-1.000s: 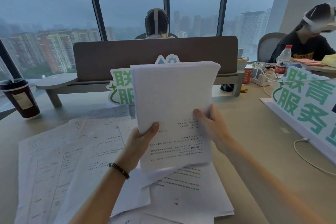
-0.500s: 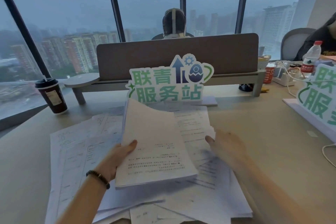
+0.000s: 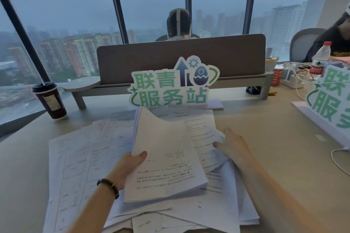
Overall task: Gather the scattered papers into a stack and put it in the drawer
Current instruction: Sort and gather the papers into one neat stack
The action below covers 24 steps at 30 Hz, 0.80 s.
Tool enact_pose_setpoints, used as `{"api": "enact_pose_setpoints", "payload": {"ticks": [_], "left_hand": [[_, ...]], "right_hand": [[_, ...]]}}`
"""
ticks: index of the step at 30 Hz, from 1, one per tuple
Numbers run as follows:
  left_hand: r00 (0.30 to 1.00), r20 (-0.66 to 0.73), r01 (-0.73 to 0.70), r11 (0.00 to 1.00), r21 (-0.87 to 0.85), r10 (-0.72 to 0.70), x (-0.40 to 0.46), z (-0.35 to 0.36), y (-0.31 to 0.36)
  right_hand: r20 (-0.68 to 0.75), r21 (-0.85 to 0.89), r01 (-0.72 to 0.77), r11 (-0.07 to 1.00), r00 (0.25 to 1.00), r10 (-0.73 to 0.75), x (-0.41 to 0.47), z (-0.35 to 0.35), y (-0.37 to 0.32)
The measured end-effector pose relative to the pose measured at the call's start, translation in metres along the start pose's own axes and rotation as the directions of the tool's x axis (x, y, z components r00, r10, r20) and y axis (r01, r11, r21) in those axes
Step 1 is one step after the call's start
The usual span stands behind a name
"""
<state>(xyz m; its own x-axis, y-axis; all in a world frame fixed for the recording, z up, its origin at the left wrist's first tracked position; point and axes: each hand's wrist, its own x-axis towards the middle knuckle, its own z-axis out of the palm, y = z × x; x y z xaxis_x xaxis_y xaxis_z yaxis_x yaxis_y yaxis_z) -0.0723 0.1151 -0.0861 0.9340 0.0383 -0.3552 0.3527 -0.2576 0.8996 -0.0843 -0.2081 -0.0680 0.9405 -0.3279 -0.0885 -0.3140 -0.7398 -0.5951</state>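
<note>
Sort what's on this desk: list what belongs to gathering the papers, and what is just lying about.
Belongs to the job:
- stack of papers, gripped by the left hand
- loose sheets spread over the desk
- right hand, touching sheets beside the stack

Just lying about:
- coffee cup
- green sign
- water bottle
- power strip
- second sign

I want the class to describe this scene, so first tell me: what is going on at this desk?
A person is gathering printed papers on a desk. The left hand grips a thick stack of papers by its left edge, thumb on top. The right hand reaches onto the loose sheets beside it, fingers touching them. More scattered sheets cover the desk to the left. No drawer is in view.
</note>
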Motion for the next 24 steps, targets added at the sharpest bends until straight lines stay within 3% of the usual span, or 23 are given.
{"api": "enact_pose_setpoints", "payload": {"ticks": [4,7,12,16,18,21,24], "left_hand": [[1.000,-0.001,0.006,1.000,0.002,-0.006,0.003,0.006,0.000],[1.000,-0.009,0.005,1.000,-0.004,-0.005,0.004,0.010,0.000],[1.000,0.005,0.016,0.998,-0.059,-0.016,0.001,0.011,0.005],[1.000,0.015,-0.003,0.995,-0.103,0.005,-0.002,0.006,0.010],[1.000,0.015,-0.005,0.995,-0.101,0.006,-0.002,0.005,0.011],[1.000,0.023,0.008,0.995,-0.099,-0.006,-0.002,0.008,0.009],[1.000,0.021,0.009,0.995,-0.100,-0.007,0.000,0.011,0.006]], "right_hand": [[0.102,0.408,-0.120,0.905,0.991,0.085,-0.001,-0.006,0.002],[0.103,0.411,-0.149,0.899,0.988,0.117,0.001,-0.001,0.011],[-0.018,0.436,-0.098,0.895,0.993,0.118,-0.001,-0.002,0.018],[-0.025,0.589,-0.154,0.793,0.978,0.208,0.005,-0.009,0.027],[-0.025,0.571,-0.142,0.809,0.981,0.190,0.006,-0.010,0.033],[-0.091,0.365,-0.024,0.931,0.994,0.062,0.000,-0.011,0.033],[-0.171,0.214,0.082,0.973,0.984,-0.045,-0.002,-0.009,0.032]]}}
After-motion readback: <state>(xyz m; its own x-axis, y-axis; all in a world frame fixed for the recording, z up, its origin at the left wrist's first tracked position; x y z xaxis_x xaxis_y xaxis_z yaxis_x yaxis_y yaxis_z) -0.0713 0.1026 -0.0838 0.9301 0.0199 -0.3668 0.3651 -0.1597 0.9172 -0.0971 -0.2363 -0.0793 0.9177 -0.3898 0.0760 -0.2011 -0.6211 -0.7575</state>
